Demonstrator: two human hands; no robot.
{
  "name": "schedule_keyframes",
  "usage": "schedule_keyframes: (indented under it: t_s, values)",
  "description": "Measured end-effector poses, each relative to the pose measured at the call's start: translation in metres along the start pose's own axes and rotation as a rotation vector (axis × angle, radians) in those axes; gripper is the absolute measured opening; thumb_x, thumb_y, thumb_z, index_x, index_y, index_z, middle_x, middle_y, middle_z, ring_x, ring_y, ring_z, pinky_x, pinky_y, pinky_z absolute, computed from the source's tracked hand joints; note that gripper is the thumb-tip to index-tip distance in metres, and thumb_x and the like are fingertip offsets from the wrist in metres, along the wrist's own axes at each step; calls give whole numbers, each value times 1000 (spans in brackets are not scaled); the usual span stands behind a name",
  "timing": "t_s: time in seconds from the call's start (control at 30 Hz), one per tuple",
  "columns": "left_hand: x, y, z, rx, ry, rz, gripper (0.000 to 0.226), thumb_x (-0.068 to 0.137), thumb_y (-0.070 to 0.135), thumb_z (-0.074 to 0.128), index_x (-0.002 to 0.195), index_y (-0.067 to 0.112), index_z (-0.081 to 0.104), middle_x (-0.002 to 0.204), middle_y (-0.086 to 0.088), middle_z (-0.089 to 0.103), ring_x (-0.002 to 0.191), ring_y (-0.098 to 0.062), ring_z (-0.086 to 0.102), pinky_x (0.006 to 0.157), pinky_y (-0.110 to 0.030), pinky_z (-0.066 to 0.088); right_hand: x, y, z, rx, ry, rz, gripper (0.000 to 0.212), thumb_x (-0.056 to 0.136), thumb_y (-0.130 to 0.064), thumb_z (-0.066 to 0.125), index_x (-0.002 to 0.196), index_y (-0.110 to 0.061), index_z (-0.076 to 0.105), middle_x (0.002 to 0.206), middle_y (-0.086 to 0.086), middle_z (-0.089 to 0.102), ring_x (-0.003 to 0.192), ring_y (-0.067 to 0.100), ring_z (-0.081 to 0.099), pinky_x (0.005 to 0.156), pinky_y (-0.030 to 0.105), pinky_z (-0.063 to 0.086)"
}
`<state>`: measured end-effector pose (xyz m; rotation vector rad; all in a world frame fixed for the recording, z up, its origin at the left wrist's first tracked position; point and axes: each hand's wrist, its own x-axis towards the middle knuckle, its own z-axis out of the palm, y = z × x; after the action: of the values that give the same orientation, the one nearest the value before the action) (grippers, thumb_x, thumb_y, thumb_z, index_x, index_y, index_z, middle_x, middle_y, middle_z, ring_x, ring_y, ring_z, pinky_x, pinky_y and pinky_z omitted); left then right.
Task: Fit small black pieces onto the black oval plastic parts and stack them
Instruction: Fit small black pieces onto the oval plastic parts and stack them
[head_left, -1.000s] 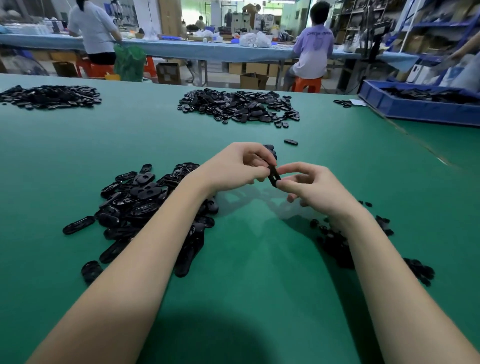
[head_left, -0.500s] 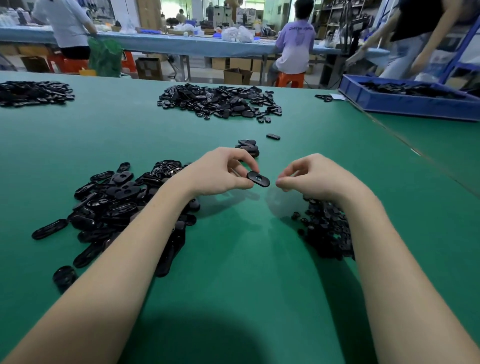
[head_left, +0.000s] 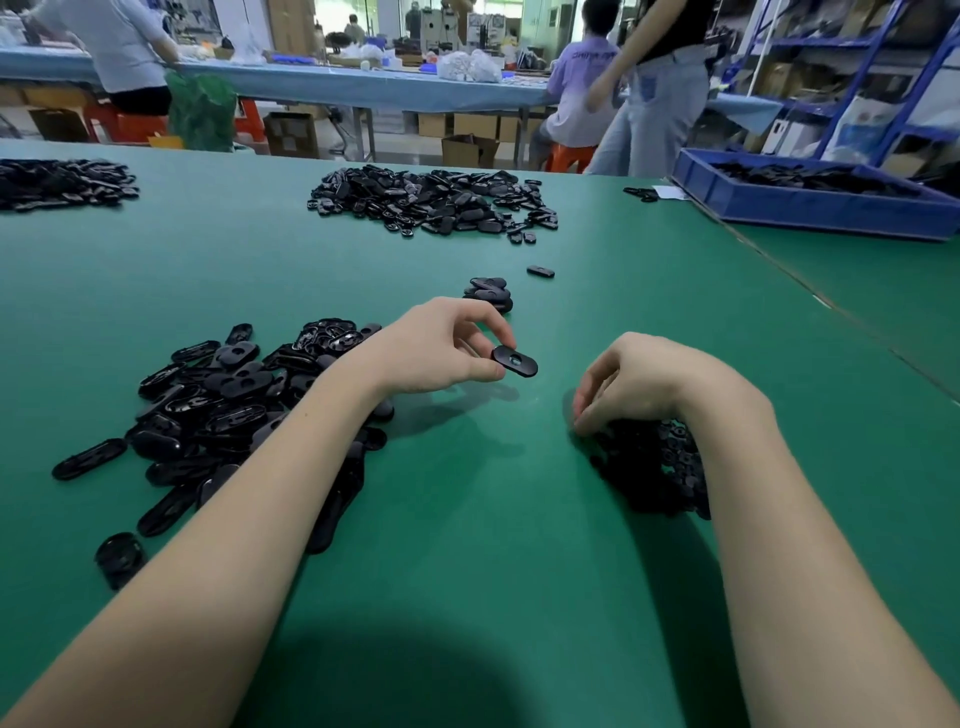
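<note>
My left hand (head_left: 441, 348) pinches a black oval part (head_left: 514, 360) between thumb and forefinger, held flat a little above the green table. My right hand (head_left: 639, 382) hangs with curled fingers, its tips down on the edge of a heap of small black pieces (head_left: 657, 462); whether it holds one is hidden. A loose pile of black oval parts (head_left: 223, 400) lies under and left of my left forearm. A short stack of oval parts (head_left: 488, 293) stands just beyond my left hand.
One oval part (head_left: 540, 271) lies alone past the stack. A big pile (head_left: 436, 202) sits mid-table, another pile (head_left: 57, 182) at far left. A blue bin (head_left: 810, 202) holds parts at the right. People work beyond the green table (head_left: 467, 519).
My hands have come apart. The left keeps the oval part and has turned it flat; the right has let go and dropped to the heap of small pieces.
</note>
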<state>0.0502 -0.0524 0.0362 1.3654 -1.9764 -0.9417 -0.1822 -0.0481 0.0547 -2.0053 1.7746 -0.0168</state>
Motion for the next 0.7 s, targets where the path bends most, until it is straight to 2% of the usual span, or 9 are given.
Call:
schedule_keyframes:
  t_s: [0.1, 0.2, 0.27, 0.37, 0.5, 0.63, 0.7]
  values:
    - [0, 1, 0, 12, 33, 22, 20, 81, 18, 82, 95, 28, 71, 86, 4, 72, 73, -12, 63, 82, -39, 55, 1, 0, -4, 184, 57, -73, 7, 74, -34, 87, 76, -34, 79, 87, -7, 78, 91, 14, 68, 80, 29, 51]
    - [-1, 4, 1, 29, 61, 42, 23, 78, 18, 85, 94, 28, 71, 90, 3, 71, 73, -12, 64, 87, -46, 57, 0, -6, -4, 466, 85, -130, 6, 79, -31, 85, 83, -28, 81, 85, 7, 75, 72, 14, 53, 73, 31, 44]
    - [-1, 6, 2, 31, 61, 51, 24, 77, 18, 85, 94, 27, 71, 91, 3, 72, 73, -11, 64, 86, -45, 58, 1, -10, -2, 573, 113, -135, 5, 80, -29, 84, 82, -26, 81, 77, 3, 66, 65, 13, 44, 63, 28, 38]
    - [-2, 8, 3, 21, 57, 64, 25, 76, 17, 86, 93, 27, 71, 88, 6, 70, 72, -10, 64, 84, -42, 57, 4, -14, 2, 594, 171, -120, 6, 77, -32, 86, 76, -31, 80, 68, -3, 56, 54, 9, 41, 51, 24, 32]
    - [-2, 10, 4, -3, 44, 86, 23, 77, 15, 84, 93, 27, 71, 85, 6, 72, 72, -9, 63, 79, -38, 56, 5, -15, 5, 596, 180, -104, 18, 71, -37, 90, 82, -28, 79, 67, -2, 53, 56, 11, 41, 59, 28, 32]
    - [-3, 12, 5, 6, 28, 86, 21, 81, 16, 81, 95, 26, 69, 84, 8, 77, 82, -19, 68, 85, -41, 55, 7, -14, 4, 584, 178, -95, 25, 69, -41, 91, 87, -28, 77, 66, -5, 54, 48, 6, 42, 58, 28, 33]
    - [-4, 13, 4, 20, 17, 78, 21, 82, 17, 80, 97, 27, 69, 87, 9, 78, 87, -18, 69, 87, -43, 54, 7, -14, 4, 580, 179, -98, 25, 71, -39, 90, 88, -28, 76, 71, -4, 57, 55, 9, 44, 59, 28, 33]
